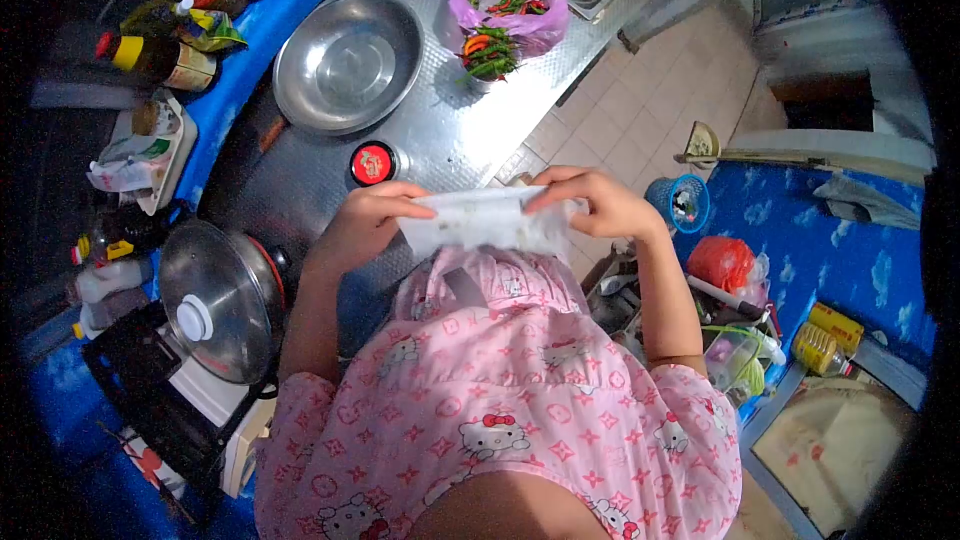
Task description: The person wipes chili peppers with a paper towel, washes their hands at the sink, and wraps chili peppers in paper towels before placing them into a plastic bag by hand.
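A white cloth (480, 222), thin and marked with a few faint stains, is stretched level in front of my body. Its left end is pinched in my left hand (372, 220), thumb and fingers pressed together. My right hand (598, 202) grips the other end near its upper corner. The cloth is slightly blurred along its lower edge. Just beyond my left hand stands a jar with a red lid (373, 163) on the metal counter (450, 130).
A wide steel basin (348, 62) sits farther back, beside a pink plastic bag (548, 25) with chillies and a heap of green chillies (488, 58). On the left is a lidded pan (222, 300) on a stove. A blue basket (677, 204) stands at the right.
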{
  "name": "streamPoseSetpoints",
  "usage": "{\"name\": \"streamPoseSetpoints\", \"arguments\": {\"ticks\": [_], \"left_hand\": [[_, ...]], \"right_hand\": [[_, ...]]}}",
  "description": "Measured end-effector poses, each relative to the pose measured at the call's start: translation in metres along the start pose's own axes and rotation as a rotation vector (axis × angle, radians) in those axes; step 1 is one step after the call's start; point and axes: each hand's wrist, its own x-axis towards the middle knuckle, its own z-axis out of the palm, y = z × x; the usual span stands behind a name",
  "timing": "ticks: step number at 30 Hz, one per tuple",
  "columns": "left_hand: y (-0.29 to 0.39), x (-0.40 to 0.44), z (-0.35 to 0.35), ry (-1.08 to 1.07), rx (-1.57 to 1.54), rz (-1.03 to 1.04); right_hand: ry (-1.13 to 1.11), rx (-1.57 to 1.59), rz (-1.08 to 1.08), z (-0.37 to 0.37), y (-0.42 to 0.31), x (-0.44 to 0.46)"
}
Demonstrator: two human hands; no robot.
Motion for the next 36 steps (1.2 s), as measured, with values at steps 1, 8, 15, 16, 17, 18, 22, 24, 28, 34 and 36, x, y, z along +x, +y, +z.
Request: {"name": "streamPoseSetpoints", "arguments": {"ticks": [1, 8, 15, 16, 17, 18, 22, 24, 28, 34, 36], "left_hand": [[-0.004, 0.0, 0.003, -0.012, 0.104, -0.038], [-0.022, 0.008, 0.068, 0.01, 0.488, -0.217], [0.002, 0.01, 0.12, 0.006, 0.41, -0.16], [0.0, 0.006, 0.115, 0.03, 0.27, -0.198], [-0.004, 0.001, 0.109, 0.165, 0.18, -0.219], [-0.012, -0.008, 0.102, 0.242, 0.177, -0.265], [-0.042, -0.045, 0.082, 0.468, 0.161, -0.409], [-0.04, -0.053, 0.078, 0.518, 0.167, -0.467], [-0.035, -0.061, 0.076, 0.624, -0.063, -0.625], [-0.009, -0.004, 0.078, 0.685, -0.209, -0.355], [-0.005, 0.02, 0.08, 0.543, -0.256, -0.31]], "right_hand": [[0.015, -0.069, 0.045, 0.003, 0.003, 0.0], [0.302, 0.264, 0.623, 0.053, 0.059, 0.026], [0.882, 0.885, 0.651, 0.099, 0.111, 0.065], [1.047, 0.771, 0.63, 0.099, 0.124, 0.07], [1.115, 0.271, 0.529, 0.093, 0.138, 0.069], [1.148, 0.106, 0.447, 0.088, 0.14, 0.073], [1.048, -0.231, 0.28, 0.071, 0.115, 0.096], [0.907, -0.17, 0.352, 0.069, 0.103, 0.105], [0.84, 0.576, 0.377, 0.073, 0.09, 0.11], [0.412, 0.821, 0.406, 0.062, 0.054, 0.071], [0.472, 0.99, 0.383, 0.069, 0.036, 0.058]]}}
